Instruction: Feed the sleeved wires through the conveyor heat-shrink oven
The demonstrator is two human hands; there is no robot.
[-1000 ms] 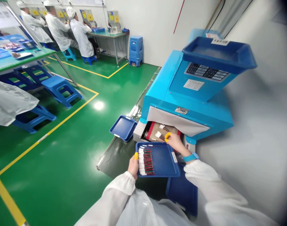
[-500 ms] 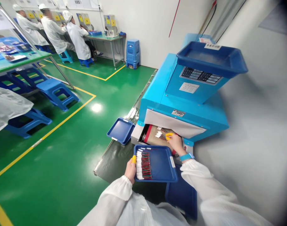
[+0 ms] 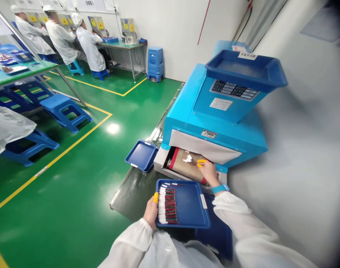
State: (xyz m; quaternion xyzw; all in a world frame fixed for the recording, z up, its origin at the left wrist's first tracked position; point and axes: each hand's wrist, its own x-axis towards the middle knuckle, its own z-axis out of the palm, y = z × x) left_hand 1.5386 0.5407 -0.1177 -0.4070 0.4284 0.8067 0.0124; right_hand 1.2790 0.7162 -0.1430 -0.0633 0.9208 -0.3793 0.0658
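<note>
My left hand (image 3: 151, 210) grips the left edge of a blue tray (image 3: 190, 206), thumb in a yellow finger cot on its rim. A row of red, green and black wire pieces with white ends (image 3: 166, 205) lies along the tray's left side. My right hand (image 3: 208, 170), with yellow finger cots and a blue wristband, reaches onto the tan mesh conveyor belt (image 3: 183, 166) at the mouth of a blue machine (image 3: 214, 115). Its fingers are pinched beside a small bunch of white-tipped wires (image 3: 188, 159) on the belt. I cannot make out whether anything is in the pinch.
A second blue tray (image 3: 141, 154) rests left of the belt, another (image 3: 245, 70) on top of the machine. A dark blue bin (image 3: 217, 234) stands under my right arm. Blue stools (image 3: 65, 111) and a green table stand left; several people in white coats sit at far benches.
My right hand has slid a little further in along the belt toward the white-tipped wires. The tray in my left hand sits lower and nearer to me in view.
</note>
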